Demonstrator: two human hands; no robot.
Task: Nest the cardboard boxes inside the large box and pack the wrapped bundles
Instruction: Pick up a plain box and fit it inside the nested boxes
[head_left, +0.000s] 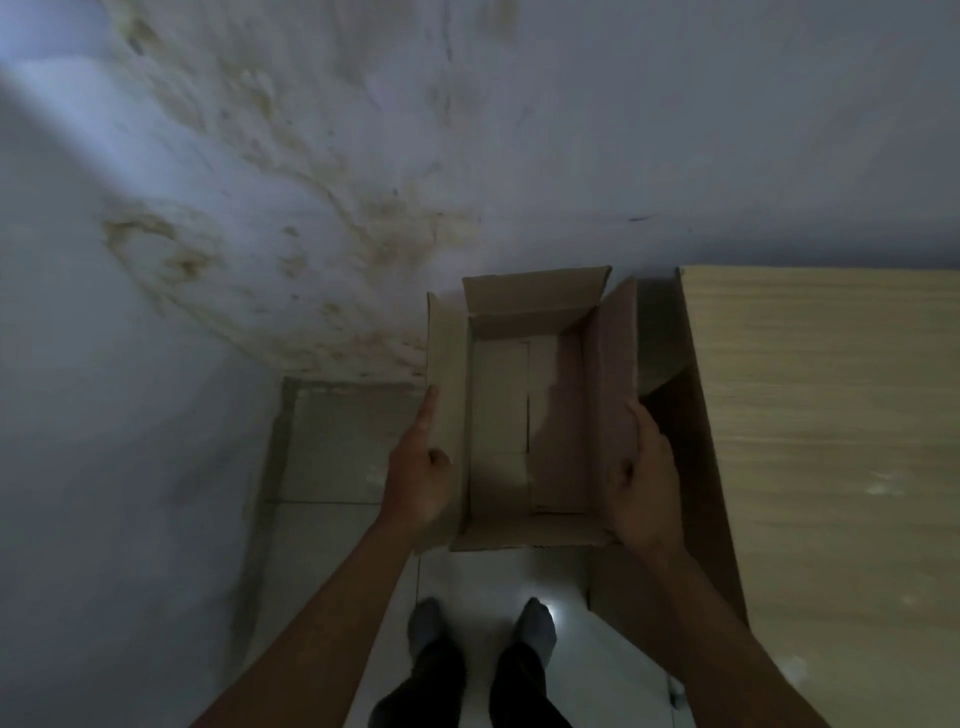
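Open cardboard box (530, 415) held in mid-air, clear of the tiled floor (332, 447), flaps up on all four sides. Left hand (421, 467) flat against the box's left flap from outside; right hand (644, 483) against the right flap, thumb over its edge. Nothing visible inside the box. Just right of the box, a wooden table (831, 441), its top level with or a little below the box rim. Behind and to the left, the wall (260, 182), meeting the floor beneath the box's far left corner. Directly below the box's near end, both feet (483, 623) side by side on the floor.
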